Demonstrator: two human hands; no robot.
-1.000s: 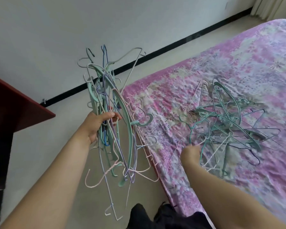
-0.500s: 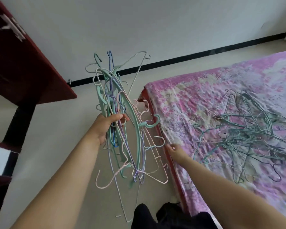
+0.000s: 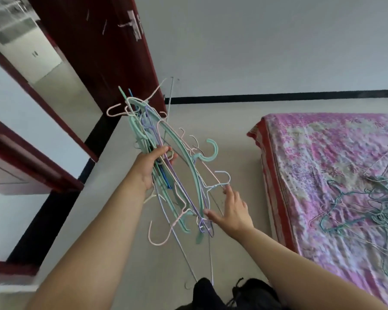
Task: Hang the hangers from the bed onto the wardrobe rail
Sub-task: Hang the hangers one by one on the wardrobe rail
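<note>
A: Any writing or brand to read?

B: None legible. Only torn pale tape scraps (image 3: 133, 24) on the dark red door (image 3: 103, 52) at upper left of the frame, too smeared to read.

A: And the grip?

B: Left hand (image 3: 149, 168), centre of the frame, wrapped tight round a bundle of hangers (image 3: 166, 166), fingers curled over the mid-section. Mint, lilac, pink and blue, all tangled; impossible to count. Right hand (image 3: 232, 209), just right of the bundle, spread wide with fingers straight, fingertips touching the lower wires and one pale hook, gripping nothing.

A: Rest of the hangers?

B: Loose pile of hangers (image 3: 367, 198) lying on the bed (image 3: 300, 153) at right of the frame, on the pink flowered cover. Blurred, and cut off by the right edge.

A: Anything else hard to make out?

B: Wardrobe rail nowhere in view. Dark shape at bottom centre, cut by the lower edge, probably black shoes (image 3: 233, 294). Long thin wires from the bundle trailing down towards them, ends barely visible.
</note>
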